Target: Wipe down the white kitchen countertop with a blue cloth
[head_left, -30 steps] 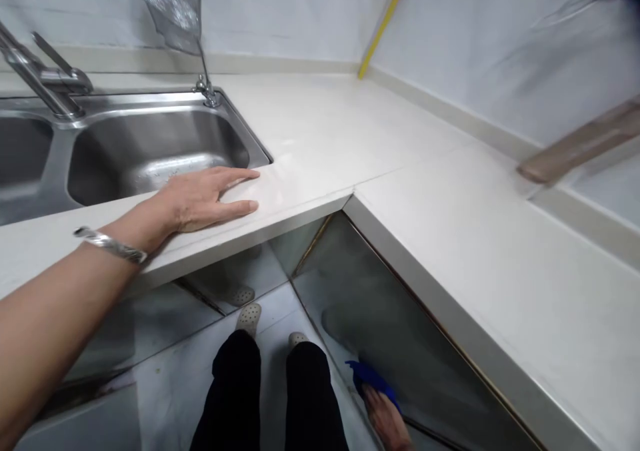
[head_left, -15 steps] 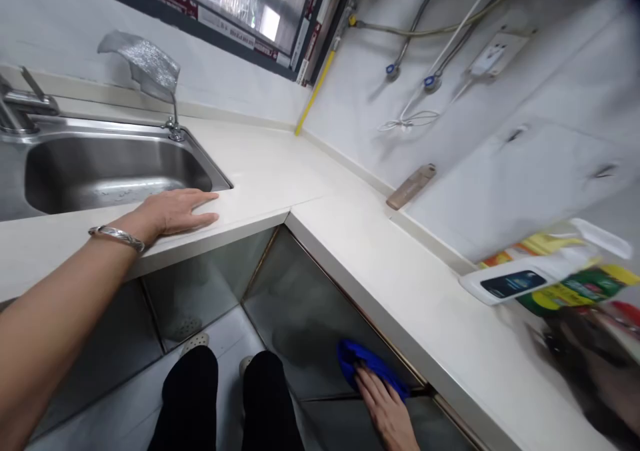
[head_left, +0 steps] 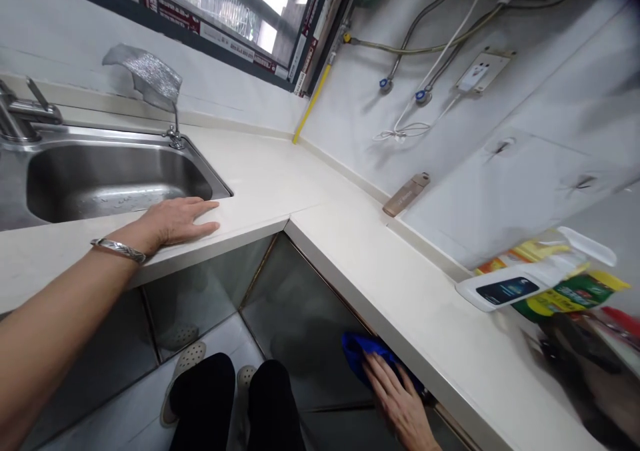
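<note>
My left hand point(head_left: 183, 221) lies flat on the white countertop point(head_left: 260, 171) by the front rim of the steel sink point(head_left: 120, 164), fingers spread and holding nothing. Down at the right, my right hand point(head_left: 397, 394) presses a blue cloth point(head_left: 354, 352) against the dark grey cabinet door point(head_left: 310, 324), just below the counter's edge. Its fingers lie stretched over the cloth, and part of the cloth is hidden under them.
A brown bottle point(head_left: 406, 195) stands by the wall. Further right are a white cleaner bottle point(head_left: 505, 291) and a green-and-yellow package point(head_left: 575, 297). A faucet point(head_left: 20, 114) rises left of the sink. My feet in clogs point(head_left: 193, 357) are on the tiled floor.
My right hand and the cloth have slid a little to the right, closer to the counter's underside. My left hand stays on the counter; the view has shifted slightly.
</note>
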Available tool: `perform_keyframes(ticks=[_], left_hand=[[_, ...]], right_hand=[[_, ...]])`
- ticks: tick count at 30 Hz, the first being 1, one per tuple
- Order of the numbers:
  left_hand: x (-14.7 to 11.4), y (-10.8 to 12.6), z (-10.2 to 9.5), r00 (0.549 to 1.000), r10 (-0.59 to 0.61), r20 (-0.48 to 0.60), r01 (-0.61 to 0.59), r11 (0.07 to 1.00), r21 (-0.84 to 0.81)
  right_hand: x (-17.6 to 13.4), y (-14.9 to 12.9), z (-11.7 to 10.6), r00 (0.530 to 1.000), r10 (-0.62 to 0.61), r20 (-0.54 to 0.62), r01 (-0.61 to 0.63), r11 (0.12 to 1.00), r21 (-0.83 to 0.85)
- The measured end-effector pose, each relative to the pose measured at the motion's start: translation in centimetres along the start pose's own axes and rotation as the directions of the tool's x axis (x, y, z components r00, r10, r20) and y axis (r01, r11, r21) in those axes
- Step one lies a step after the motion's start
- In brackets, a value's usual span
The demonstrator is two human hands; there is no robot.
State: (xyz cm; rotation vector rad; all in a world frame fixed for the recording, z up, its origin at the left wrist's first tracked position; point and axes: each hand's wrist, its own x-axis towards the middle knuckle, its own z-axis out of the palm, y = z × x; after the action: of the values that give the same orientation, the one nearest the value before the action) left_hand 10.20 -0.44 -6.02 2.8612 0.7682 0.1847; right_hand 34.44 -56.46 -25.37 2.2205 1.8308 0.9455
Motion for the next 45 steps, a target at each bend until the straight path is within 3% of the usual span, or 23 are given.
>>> perform_keyframes(ticks=[9, 13, 16, 21, 23, 24, 25, 27, 31, 34, 37, 39, 40, 41, 42, 43, 45], left_hand=[[0.4, -0.2, 0.3, 1.0, -0.027, 0.015, 0.028, 0.999, -0.017], [0.4, -0.4, 0.3, 0.999, -0.041, 0.01, 0.041, 0.998, -0.052], [0.5, -0.7, 0.3, 0.999, -0.046, 0.01, 0.047, 0.997, -0.059], [1.0, -1.1, 0.4, 0.999, -0.044, 0.032, 0.046, 0.997, -0.067], [1.1, -1.3, 0.4, 0.999, -0.037, 0.037, 0.039, 0.996, -0.074], [1.1, -1.4, 0.4, 0.999, -0.034, 0.032, 0.036, 0.997, -0.074], [1.2, -1.5, 0.4, 0.999, -0.032, 0.028, 0.034, 0.997, -0.07], [1.3, -1.6, 0.3, 0.999, -0.022, 0.026, 0.024, 0.998, -0.066], [1.3, -1.7, 0.2, 0.999, -0.011, 0.045, 0.014, 0.998, -0.065], [1.2, -1.6, 0.1, 0.999, -0.002, 0.041, 0.004, 0.998, -0.062], [1.2, -1.5, 0.0, 0.999, -0.012, 0.036, 0.015, 0.997, -0.073], [1.2, -1.5, -0.1, 0.999, -0.032, 0.044, 0.036, 0.995, -0.089], [1.2, -1.5, -0.2, 0.998, -0.044, 0.049, 0.048, 0.994, -0.099], [1.2, -1.5, -0.2, 0.997, -0.057, 0.055, 0.062, 0.992, -0.107], [1.3, -1.5, -0.3, 0.996, -0.07, 0.062, 0.077, 0.991, -0.113], [1.4, -1.4, -0.3, 0.994, -0.083, 0.071, 0.091, 0.989, -0.115], [1.6, -1.4, -0.4, 0.99, -0.107, 0.087, 0.116, 0.987, -0.111]], right_hand=[[12.4, -1.8, 5.9, 0.992, -0.12, -0.037, 0.122, 0.991, 0.049], [18.2, -2.6, 5.8, 0.956, -0.253, -0.151, 0.272, 0.954, 0.127], [21.6, -2.9, 3.0, 0.917, -0.308, -0.255, 0.353, 0.922, 0.157], [27.4, -0.6, -5.6, 0.842, -0.306, -0.444, 0.386, 0.917, 0.1], [30.7, 2.0, -9.2, 0.837, -0.208, -0.507, 0.305, 0.946, 0.115], [32.6, 3.7, -10.8, 0.846, -0.088, -0.526, 0.201, 0.966, 0.162], [34.3, 5.5, -12.2, 0.826, 0.052, -0.562, 0.09, 0.971, 0.222], [37.3, 9.4, -14.3, 0.749, 0.288, -0.597, -0.07, 0.93, 0.36], [38.5, 15.2, -15.2, 0.584, 0.583, -0.565, -0.153, 0.762, 0.629], [35.4, 17.6, -12.8, 0.476, 0.798, -0.37, -0.228, 0.518, 0.824], [30.6, 19.5, -9.5, 0.25, 0.958, -0.142, -0.332, 0.222, 0.917], [27.3, 20.7, -7.9, 0.155, 0.984, -0.089, -0.411, 0.146, 0.9], [25.8, 21.2, -7.4, 0.141, 0.984, -0.108, -0.466, 0.163, 0.87], [24.3, 21.6, -7.1, 0.154, 0.976, -0.153, -0.529, 0.212, 0.821], [22.9, 21.9, -6.8, 0.196, 0.959, -0.206, -0.59, 0.283, 0.756], [21.6, 22.1, -6.6, 0.278, 0.931, -0.238, -0.635, 0.364, 0.681], [19.5, 22.2, -6.2, 0.544, 0.826, -0.146, -0.644, 0.523, 0.558]])
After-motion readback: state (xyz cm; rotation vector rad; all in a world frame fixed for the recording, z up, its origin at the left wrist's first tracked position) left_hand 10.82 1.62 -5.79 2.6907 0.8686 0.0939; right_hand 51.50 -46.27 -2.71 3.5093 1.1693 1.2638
